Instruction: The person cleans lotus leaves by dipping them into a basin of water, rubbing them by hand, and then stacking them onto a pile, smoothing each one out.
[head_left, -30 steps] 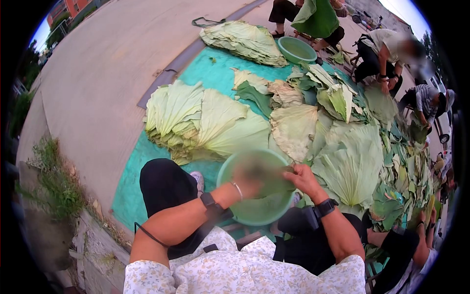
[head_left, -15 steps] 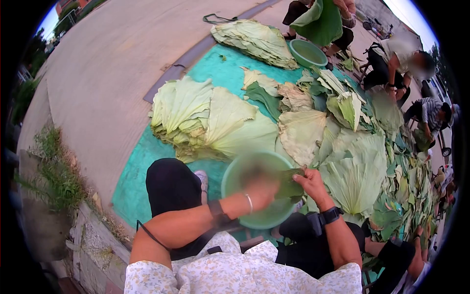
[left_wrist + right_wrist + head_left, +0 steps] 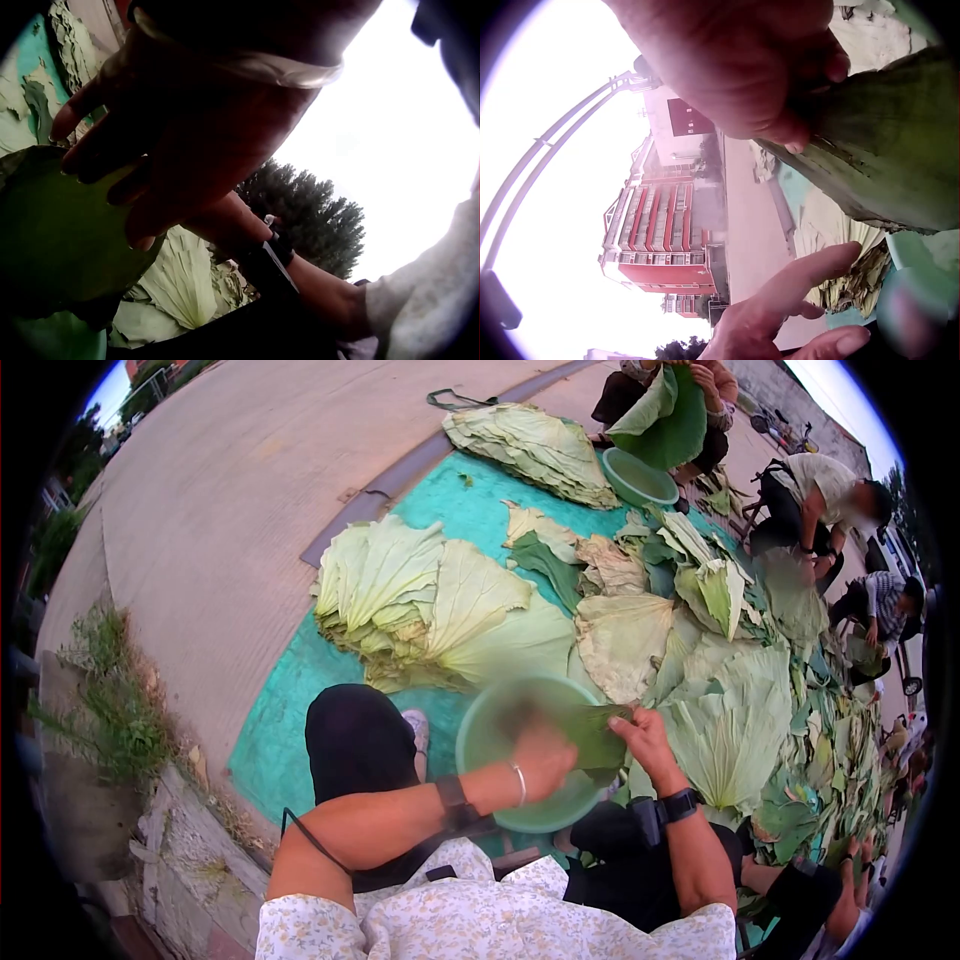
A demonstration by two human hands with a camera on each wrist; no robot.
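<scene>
A dark green leaf [image 3: 598,738] is stretched out over the right part of a pale green basin [image 3: 468,745]. My right hand [image 3: 645,740] pinches the leaf by its edge between thumb and fingers, as the right wrist view shows close to the leaf [image 3: 892,142]. Beside the leaf's left side is my left hand [image 3: 543,760], wearing a pale bracelet. Its fingers are extended and spread in the left wrist view, overlapping the broad green leaf [image 3: 67,232] there. Blur covers part of the basin's inside in the head view.
Stacked pale leaves [image 3: 400,600] lie beyond the basin on a turquoise sheet [image 3: 280,710]. More large leaves [image 3: 725,730] are heaped to the right. Other people sit along the far right; one person holds up a green leaf [image 3: 665,420] near a second basin [image 3: 640,480].
The leaf shows more fully over the basin's right side, its edge still pinched by my right hand. My left hand has come a little right and lower, and the head view has shifted.
</scene>
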